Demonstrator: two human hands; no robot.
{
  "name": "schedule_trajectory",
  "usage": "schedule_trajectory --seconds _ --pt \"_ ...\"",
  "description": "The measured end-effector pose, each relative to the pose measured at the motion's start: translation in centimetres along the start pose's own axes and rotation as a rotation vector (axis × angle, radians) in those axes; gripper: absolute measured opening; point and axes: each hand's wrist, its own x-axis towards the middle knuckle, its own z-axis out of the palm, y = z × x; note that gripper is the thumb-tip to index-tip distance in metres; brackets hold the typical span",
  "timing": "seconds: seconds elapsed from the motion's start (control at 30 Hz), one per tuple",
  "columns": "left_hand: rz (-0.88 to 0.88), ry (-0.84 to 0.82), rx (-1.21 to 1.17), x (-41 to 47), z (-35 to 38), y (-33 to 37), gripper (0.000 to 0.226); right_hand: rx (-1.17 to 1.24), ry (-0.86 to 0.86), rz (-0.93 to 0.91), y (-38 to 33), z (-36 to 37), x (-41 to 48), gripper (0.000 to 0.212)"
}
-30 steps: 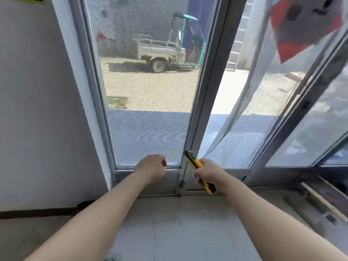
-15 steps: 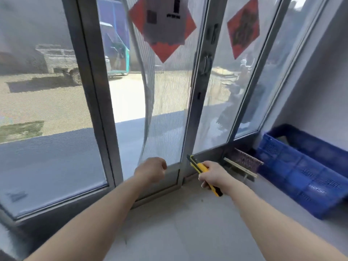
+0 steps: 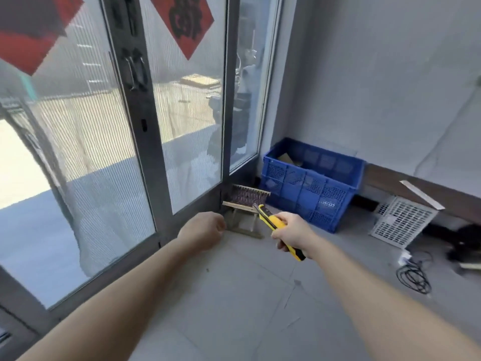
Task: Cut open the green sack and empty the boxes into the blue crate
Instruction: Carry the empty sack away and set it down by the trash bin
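Green sack: not in view in this frame, so you cannot tell where it lies or whether it has been cut.
Blue crate: it stands on the floor in the far corner, just beside the glass door and close to the right wall. Something brown, perhaps cardboard, shows inside it near the back. What it is cannot be told.
Right hand: your fingers are wrapped round the yellow utility knife, its tip pointing away toward the crate. Whether the blade is out is too small to tell.
Left hand: curled into a fist with nothing seen in it, held above the floor near the door's bottom edge.
Nearby: 1 small wooden stool stands between the door and the crate. 1 white grille panel leans by the skirting, and a black cable lies on the floor at the right.
Progress: early, as I judge it. You have the cutter in hand and the crate in sight, and nothing here shows boxes emptied.
Left to do: find the sack, slit it, then tip the boxes into the crate.
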Motion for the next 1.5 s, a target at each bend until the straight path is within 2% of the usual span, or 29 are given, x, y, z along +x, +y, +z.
schedule_trajectory --seconds 0.37,0.57,0.7,0.93,1.3,1.5 --pt "0.323 -0.157 0.003 11.9 5.0 10.8 0.024 0.132 0.256 0.171 5.8 -8.0 3.7 0.036" --pt "0.458 -0.228 0.012 16.8 6.5 15.8 0.021 0.191 0.361 0.268 8.6 -11.9 5.2 0.047" --pt "0.538 -0.273 0.023 19.3 8.2 19.5 0.023 0.228 0.404 0.339 11.3 -14.4 6.1 0.046" --pt "0.577 -0.373 0.032 24.6 12.8 26.6 0.022 0.295 0.469 0.434 17.4 -20.5 8.3 0.046" --pt "0.575 -0.387 0.024 33.7 20.2 42.3 0.021 0.291 0.509 0.458 26.8 -35.8 13.5 0.039" --pt "0.568 -0.402 0.032 37.7 23.1 48.9 0.024 0.300 0.521 0.468 30.7 -42.2 16.1 0.044"
